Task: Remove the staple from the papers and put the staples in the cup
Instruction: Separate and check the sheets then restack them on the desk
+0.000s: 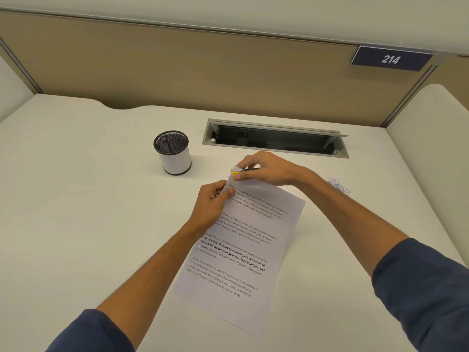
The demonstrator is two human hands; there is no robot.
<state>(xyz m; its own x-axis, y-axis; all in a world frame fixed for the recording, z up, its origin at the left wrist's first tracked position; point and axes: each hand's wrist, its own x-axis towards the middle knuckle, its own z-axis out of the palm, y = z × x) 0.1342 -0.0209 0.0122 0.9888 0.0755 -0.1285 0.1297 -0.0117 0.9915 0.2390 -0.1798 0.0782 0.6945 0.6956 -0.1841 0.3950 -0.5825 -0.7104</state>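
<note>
Printed papers (243,250) lie slanted on the white desk, their top left corner lifted. My left hand (212,201) pinches that corner from the left side. My right hand (264,168) pinches the tip of the corner between thumb and fingers and also holds a thin dark tool (250,169). A bit of yellow (233,172) shows behind the corner. The staple itself is too small to make out. A black mesh cup (173,153) with a white band stands upright to the left of my hands.
An open grey cable tray (275,138) is sunk into the desk behind my hands. A small pile of loose clips or staples (337,185) lies to the right of my right forearm. A beige partition with a 214 sign (390,59) closes the back.
</note>
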